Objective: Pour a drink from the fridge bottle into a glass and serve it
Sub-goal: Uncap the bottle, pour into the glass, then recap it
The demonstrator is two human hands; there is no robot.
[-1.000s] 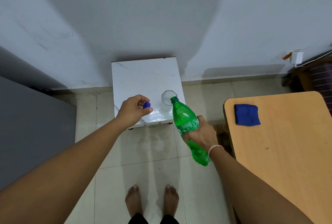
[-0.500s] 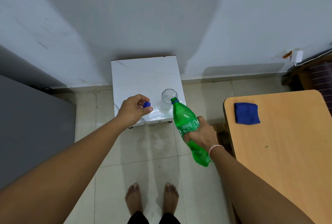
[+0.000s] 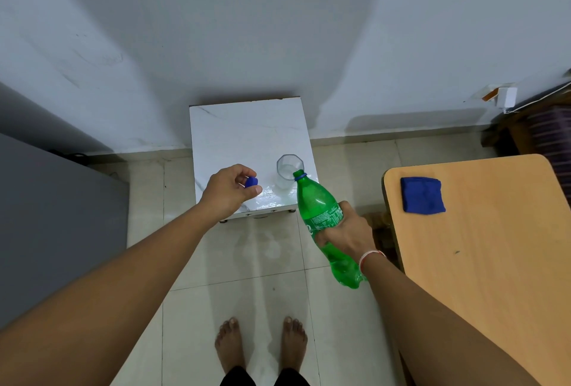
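A green plastic bottle is uncapped and tilted, its mouth right at the near rim of a clear glass. My right hand grips the bottle around its label. The glass stands upright near the front right corner of a small white marble-top stand. My left hand hovers over the stand's front left part and pinches the blue bottle cap between thumb and fingers. I cannot tell whether liquid is in the glass.
A wooden table stands at the right with a folded blue cloth on it. A dark grey appliance fills the left side. My bare feet stand on the tiled floor. A wall lies behind the stand.
The bottle has stayed tilted with its mouth at the glass rim, dipping only very slightly. My left hand holds still with the cap.
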